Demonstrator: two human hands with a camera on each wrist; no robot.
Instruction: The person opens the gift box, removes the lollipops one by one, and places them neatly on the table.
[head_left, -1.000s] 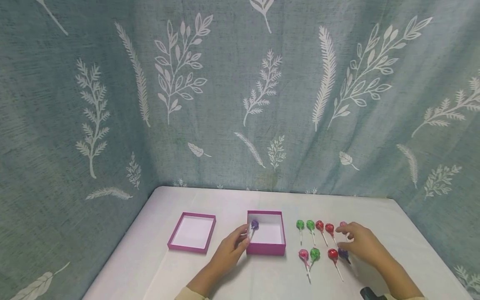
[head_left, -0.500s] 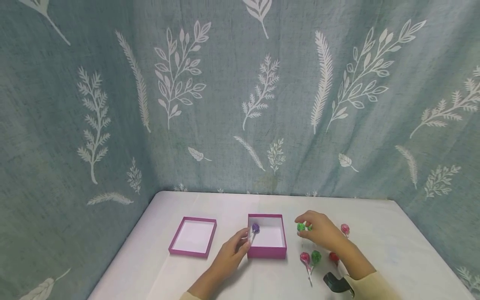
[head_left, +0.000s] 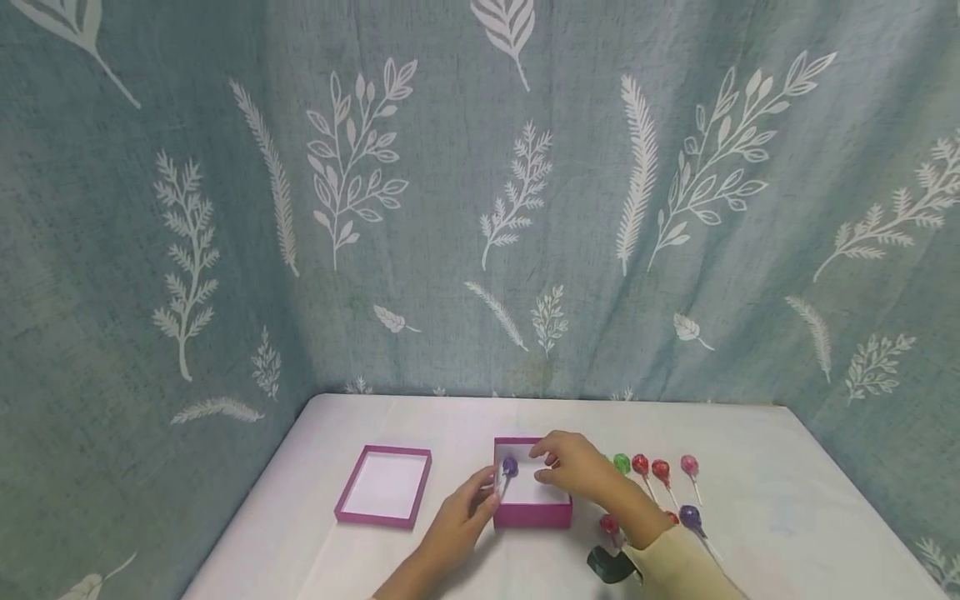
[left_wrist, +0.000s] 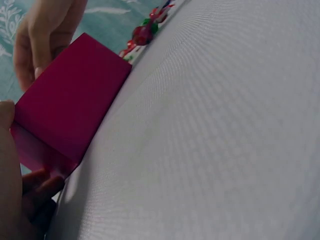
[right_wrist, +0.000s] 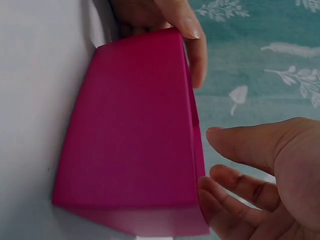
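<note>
A magenta box (head_left: 532,516) with a white inside stands without its lid on the table. My left hand (head_left: 459,517) grips its left side, the thumb near the front corner. Inside, close to those fingertips, lies a purple lollipop (head_left: 510,467). My right hand (head_left: 577,468) hovers over the box's right part, thumb and fingers apart, with nothing visible between them. In the right wrist view, the right thumb (right_wrist: 245,142) is apart from the box rim, and the fingers are beside it. Right of the box lie a green lollipop (head_left: 622,462) and red lollipops (head_left: 661,471).
The matching lid (head_left: 384,487) lies with its white inside up on the left. A pink lollipop (head_left: 689,465) and another purple lollipop (head_left: 691,518) lie farther right. My right forearm hides part of the lollipop rows. A patterned curtain (head_left: 420,208) hangs behind the table.
My right hand has moved left, from the pink lollipop past the green ones to above the box. My left hand has stayed at the box. The head view has tilted slightly upward.
</note>
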